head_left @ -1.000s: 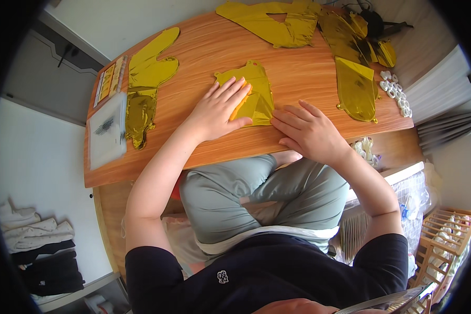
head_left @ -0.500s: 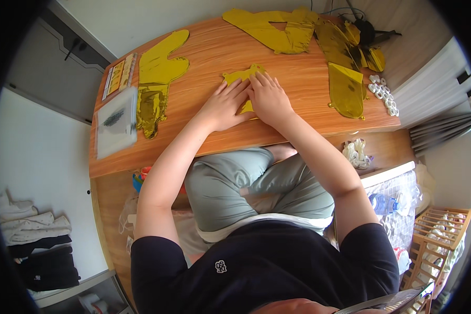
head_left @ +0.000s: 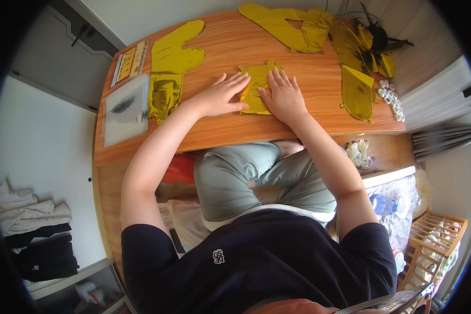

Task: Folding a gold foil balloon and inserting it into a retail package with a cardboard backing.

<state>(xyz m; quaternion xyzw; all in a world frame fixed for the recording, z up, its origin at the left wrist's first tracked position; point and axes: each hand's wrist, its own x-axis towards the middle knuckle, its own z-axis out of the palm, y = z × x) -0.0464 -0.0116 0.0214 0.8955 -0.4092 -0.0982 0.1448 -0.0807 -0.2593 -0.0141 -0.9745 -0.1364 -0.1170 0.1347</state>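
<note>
Both hands lie flat, fingers spread, gripping nothing: the left hand (head_left: 221, 95) and right hand (head_left: 283, 97) press a small, creased gold foil balloon piece (head_left: 255, 83) against the wooden table (head_left: 220, 131), near its middle. It looks partly flattened. At least 4 other gold foil shapes wait untouched: a long one (head_left: 174, 57) at left, a crumpled one (head_left: 290, 21) at the far edge, others (head_left: 357, 89) at right.

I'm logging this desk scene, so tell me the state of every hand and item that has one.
Left hand: open, flat, pressing the small gold foil piece.
Right hand: open, flat on the same piece.
Small gold foil piece: flattened on the wooden desk.
Long gold foil piece: lying flat, untouched.
Clear plastic packet: lying flat.
</note>
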